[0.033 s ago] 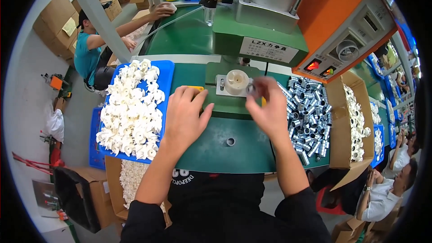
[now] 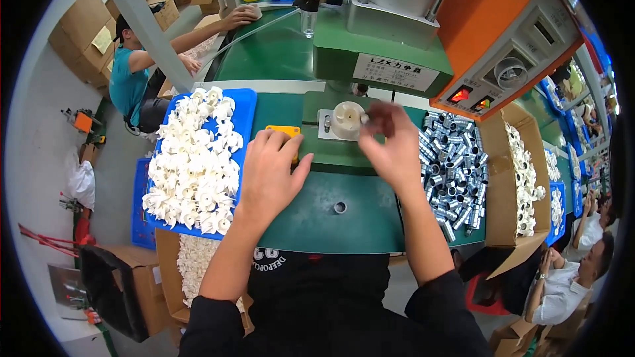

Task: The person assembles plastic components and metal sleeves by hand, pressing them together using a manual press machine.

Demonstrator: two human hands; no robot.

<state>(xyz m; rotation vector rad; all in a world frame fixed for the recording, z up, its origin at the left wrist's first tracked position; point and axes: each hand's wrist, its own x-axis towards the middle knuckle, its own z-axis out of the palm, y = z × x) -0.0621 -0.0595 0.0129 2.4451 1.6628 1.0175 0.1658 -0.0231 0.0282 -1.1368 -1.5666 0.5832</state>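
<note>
My left hand (image 2: 271,172) lies with its fingers spread over the near part of a yellow box (image 2: 284,131) on the left of the press; it grips nothing. A cream plastic impeller (image 2: 348,120) sits on the metal plate (image 2: 325,133) of the press base. Just right of it, my right hand (image 2: 395,142) pinches a small metal sleeve (image 2: 366,118), blurred by motion, at the impeller's right rim. Whether the sleeve touches the rim, I cannot tell. One loose metal sleeve (image 2: 340,207) stands on the green table (image 2: 311,221) in front of me.
White impellers (image 2: 195,158) fill a blue tray (image 2: 249,109) on the left. Metal sleeves (image 2: 453,172) lie heaped on the right, beside a cardboard box (image 2: 496,158) of white parts. The green press head (image 2: 337,63) hangs over the plate. A co-worker (image 2: 132,79) sits far left.
My right hand has shifted slightly left, bringing the sleeve to the impeller's edge. My left hand has barely moved.
</note>
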